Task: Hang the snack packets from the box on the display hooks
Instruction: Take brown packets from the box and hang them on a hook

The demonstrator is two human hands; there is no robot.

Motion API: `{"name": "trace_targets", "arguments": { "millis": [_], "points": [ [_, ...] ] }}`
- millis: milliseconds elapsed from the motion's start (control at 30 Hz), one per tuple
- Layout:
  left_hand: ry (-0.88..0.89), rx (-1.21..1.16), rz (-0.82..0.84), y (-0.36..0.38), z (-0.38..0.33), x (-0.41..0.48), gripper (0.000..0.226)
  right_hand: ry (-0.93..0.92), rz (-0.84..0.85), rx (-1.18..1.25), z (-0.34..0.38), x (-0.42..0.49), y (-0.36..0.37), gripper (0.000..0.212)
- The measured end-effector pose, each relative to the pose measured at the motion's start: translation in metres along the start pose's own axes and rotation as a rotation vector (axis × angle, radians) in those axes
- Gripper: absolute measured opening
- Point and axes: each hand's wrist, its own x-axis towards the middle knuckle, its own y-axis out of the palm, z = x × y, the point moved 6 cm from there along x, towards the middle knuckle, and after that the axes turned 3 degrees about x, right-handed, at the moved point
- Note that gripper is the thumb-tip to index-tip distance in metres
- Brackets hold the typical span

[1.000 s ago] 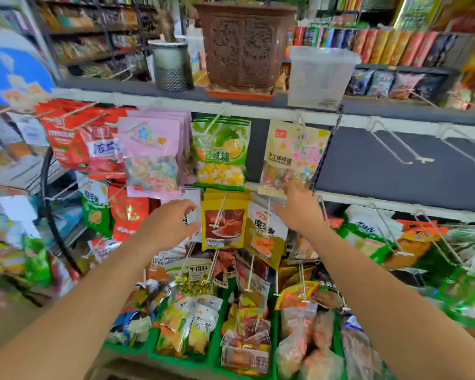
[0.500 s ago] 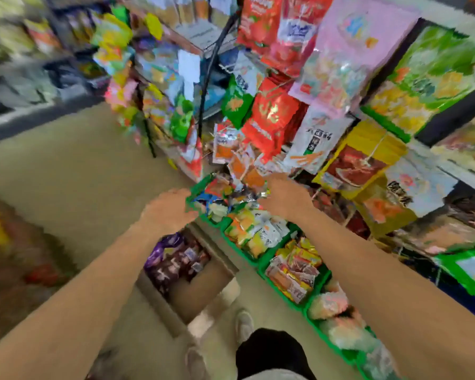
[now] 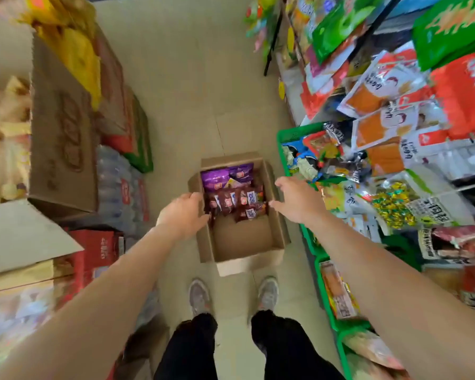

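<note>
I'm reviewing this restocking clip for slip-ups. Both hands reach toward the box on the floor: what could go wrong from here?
The brown packets lie loosely heaped, so the left hand and right hand might scoop too many and drop some. The box sits just ahead of the shoes, so a step forward could kick it.

Green baskets (image 3: 292, 132) line the right; stacked cartons (image 3: 63, 149) stand left.
</note>
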Motion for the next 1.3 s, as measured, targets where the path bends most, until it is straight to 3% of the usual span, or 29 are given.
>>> {"name": "trace_targets", "arguments": {
  "millis": [267,467,700,800,933,1133,1300],
  "points": [
    [-0.102,-0.066,0.069,0.176,0.046,0.132,0.055,0.005,0.027,0.055,-0.067,0.123,0.193,0.054],
    [-0.056,-0.113,-0.017,0.272,0.088,0.244,0.053,-0.021,0.047,0.021,-0.109,0.232,0.333,0.056],
    [0.090,-0.077,-0.195,0.323,0.116,0.344,0.049,-0.110,0.133,-0.064,-0.145,0.342,0.450,0.064],
    [0.121,-0.021,-0.236,0.332,0.123,0.364,0.047,-0.196,0.127,-0.230,-0.152,0.362,0.478,0.055],
    [0.145,0.021,-0.277,0.330,0.127,0.380,0.047,-0.320,0.067,-0.377,-0.160,0.370,0.488,0.023],
    [0.181,0.135,-0.286,0.343,0.103,0.384,0.054,-0.260,-0.007,0.115,-0.182,0.382,0.456,0.014],
    [0.140,-0.168,-0.152,0.360,0.079,0.404,0.074,-0.285,-0.016,0.379,-0.173,0.395,0.448,0.016]
  ]
}}
